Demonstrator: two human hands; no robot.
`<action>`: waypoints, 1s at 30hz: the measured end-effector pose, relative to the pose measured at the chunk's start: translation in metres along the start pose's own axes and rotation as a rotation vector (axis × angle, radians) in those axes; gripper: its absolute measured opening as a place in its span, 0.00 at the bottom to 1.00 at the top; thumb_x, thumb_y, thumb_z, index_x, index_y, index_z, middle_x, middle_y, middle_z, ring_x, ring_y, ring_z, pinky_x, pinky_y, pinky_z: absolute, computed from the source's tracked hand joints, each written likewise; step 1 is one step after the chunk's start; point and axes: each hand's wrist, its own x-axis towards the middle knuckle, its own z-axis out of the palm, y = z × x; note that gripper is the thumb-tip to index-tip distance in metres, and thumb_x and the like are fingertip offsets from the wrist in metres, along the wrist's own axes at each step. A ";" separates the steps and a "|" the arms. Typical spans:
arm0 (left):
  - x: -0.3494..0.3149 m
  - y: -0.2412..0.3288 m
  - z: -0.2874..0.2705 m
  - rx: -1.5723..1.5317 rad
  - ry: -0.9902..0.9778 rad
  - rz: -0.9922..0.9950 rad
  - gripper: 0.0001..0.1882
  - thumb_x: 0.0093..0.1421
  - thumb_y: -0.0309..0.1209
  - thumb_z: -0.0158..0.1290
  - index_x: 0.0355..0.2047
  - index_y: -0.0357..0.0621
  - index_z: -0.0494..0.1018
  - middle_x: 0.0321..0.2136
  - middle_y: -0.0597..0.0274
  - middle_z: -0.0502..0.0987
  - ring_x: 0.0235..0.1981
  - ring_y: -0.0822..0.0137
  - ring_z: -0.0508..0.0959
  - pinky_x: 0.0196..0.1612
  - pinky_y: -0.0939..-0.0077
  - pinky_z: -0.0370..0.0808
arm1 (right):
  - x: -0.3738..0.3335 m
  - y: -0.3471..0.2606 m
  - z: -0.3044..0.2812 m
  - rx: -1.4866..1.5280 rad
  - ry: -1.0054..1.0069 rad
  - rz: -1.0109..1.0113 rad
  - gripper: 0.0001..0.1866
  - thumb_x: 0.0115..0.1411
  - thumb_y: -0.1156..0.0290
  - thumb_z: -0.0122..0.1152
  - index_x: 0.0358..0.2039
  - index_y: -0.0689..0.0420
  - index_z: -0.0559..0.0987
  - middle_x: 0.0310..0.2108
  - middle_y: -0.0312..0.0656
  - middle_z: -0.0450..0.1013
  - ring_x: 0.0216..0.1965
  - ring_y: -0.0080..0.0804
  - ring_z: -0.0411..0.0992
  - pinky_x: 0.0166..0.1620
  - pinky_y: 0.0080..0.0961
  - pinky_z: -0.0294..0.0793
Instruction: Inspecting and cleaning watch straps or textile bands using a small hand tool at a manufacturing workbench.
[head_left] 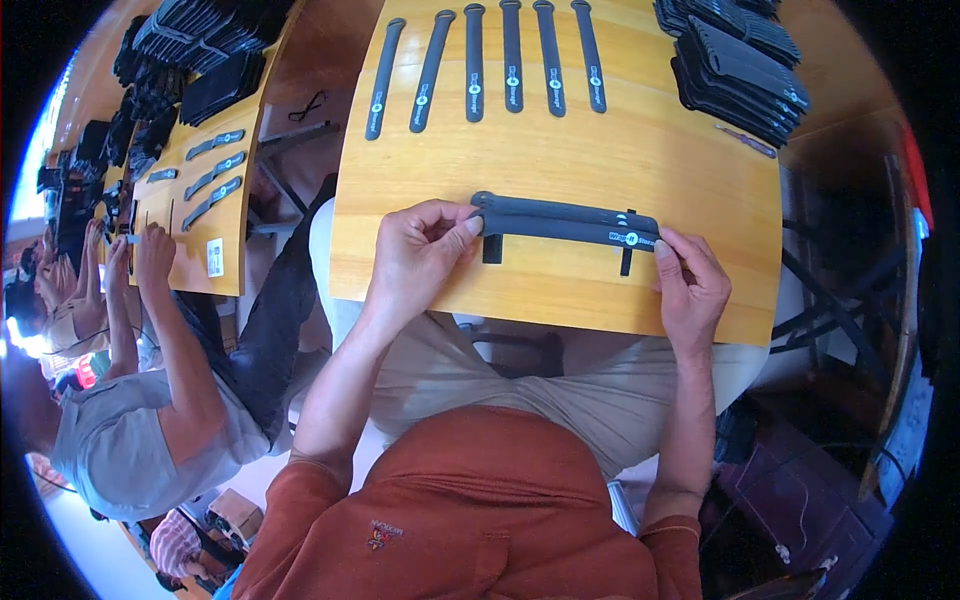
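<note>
A dark grey strap with a white print at one end lies stretched between my hands. My left hand pinches its left end between thumb and fingers. At the printed end, my right hand grips it the same way. Just behind it, almost lined up, shows another similar strap with a rounded left end. Two short black strips stick out from beneath the straps toward me. Farther back, several straps are laid side by side, printed ends toward me.
The wooden table carries stacked dark straps at its far right, with a thin pen-like tool in front. On the left, a co-worker works at another table holding straps and black piles.
</note>
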 end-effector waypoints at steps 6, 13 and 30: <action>0.005 0.000 -0.003 0.023 0.009 -0.022 0.08 0.66 0.25 0.58 0.41 0.31 0.81 0.26 0.66 0.79 0.25 0.80 0.76 0.29 0.85 0.76 | 0.006 -0.006 0.000 -0.053 -0.037 0.028 0.07 0.64 0.78 0.63 0.42 0.65 0.83 0.31 0.40 0.76 0.29 0.23 0.71 0.32 0.19 0.69; 0.007 0.006 -0.004 0.131 -0.019 -0.069 0.08 0.66 0.25 0.59 0.41 0.31 0.81 0.25 0.67 0.79 0.24 0.80 0.75 0.28 0.86 0.74 | 0.010 -0.002 0.004 -0.058 -0.018 0.031 0.07 0.63 0.79 0.64 0.41 0.66 0.82 0.32 0.42 0.77 0.31 0.25 0.74 0.35 0.20 0.72; 0.010 0.004 -0.004 0.171 0.002 -0.084 0.06 0.62 0.23 0.61 0.37 0.31 0.83 0.23 0.60 0.82 0.21 0.79 0.77 0.26 0.82 0.73 | 0.012 0.000 0.006 -0.110 -0.003 -0.002 0.07 0.62 0.79 0.65 0.40 0.66 0.83 0.32 0.43 0.78 0.32 0.26 0.75 0.37 0.20 0.74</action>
